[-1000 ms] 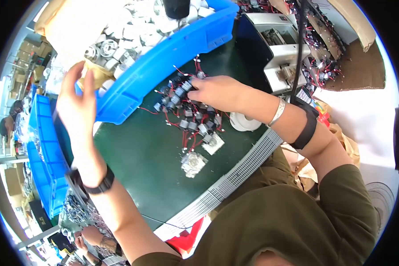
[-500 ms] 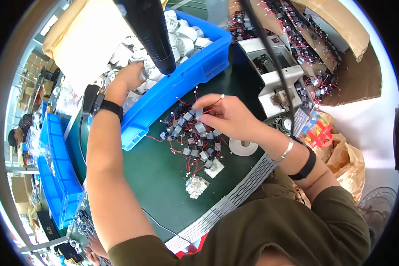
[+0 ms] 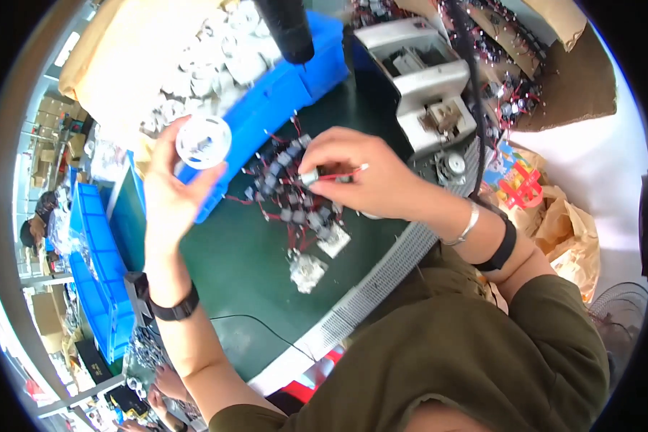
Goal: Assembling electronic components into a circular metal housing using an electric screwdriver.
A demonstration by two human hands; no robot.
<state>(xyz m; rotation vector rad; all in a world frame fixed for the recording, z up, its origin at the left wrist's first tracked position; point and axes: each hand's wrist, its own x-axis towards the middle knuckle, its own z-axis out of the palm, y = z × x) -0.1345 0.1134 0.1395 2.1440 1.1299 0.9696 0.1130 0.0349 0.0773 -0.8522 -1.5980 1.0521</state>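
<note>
A round white plastic housing (image 3: 204, 142) is gripped between the thumb and fingers of my left hand (image 3: 171, 191), its hollow side showing. My left hand is over the near edge of the blue bin (image 3: 288, 93), which holds many white plastic parts (image 3: 223, 61). My right hand (image 3: 363, 173) pinches a small motor (image 3: 310, 178) with red wires trailing toward the palm. Below and left of it, a heap of similar wired motors (image 3: 284, 187) lies on the green table (image 3: 237, 266). The two hands are apart.
Two whitish crumbly pads (image 3: 307, 273) lie near the heap. A grey-white machine (image 3: 428, 79) stands at right, below a dark hanging tool (image 3: 288, 32). More wired motors lie on cardboard (image 3: 583, 79). Another blue bin (image 3: 97, 266) and a co-worker's hands (image 3: 169, 381) are at left.
My left hand has come out of the bin toward me, now with a white housing in it. My right hand has lifted a motor off the heap. The view has shifted slightly.
</note>
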